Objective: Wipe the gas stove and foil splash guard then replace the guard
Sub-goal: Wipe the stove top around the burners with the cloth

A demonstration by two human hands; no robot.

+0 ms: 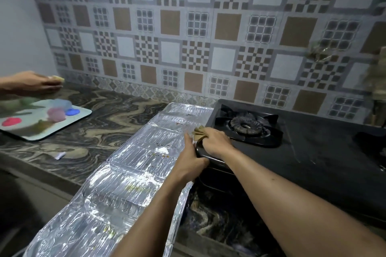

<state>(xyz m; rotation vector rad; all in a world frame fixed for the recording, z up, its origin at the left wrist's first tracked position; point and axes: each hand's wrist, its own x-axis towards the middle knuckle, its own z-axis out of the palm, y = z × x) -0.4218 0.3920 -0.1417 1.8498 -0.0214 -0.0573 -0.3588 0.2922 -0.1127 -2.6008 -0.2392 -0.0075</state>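
Foil splash guard (133, 165) flat, just left of both hands (200, 152).

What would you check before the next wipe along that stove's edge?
1. Cloth gripped in right hand: ok.
2. Left hand steadying the stove at its left front corner: ok.
3. Burner unlit: ok, no flame visible.
4. Foil splash guard off the stove, flat on the counter: ok.
5. Guard clean: not ok, brown specks remain.
6. Stove top clean: cannot tell.
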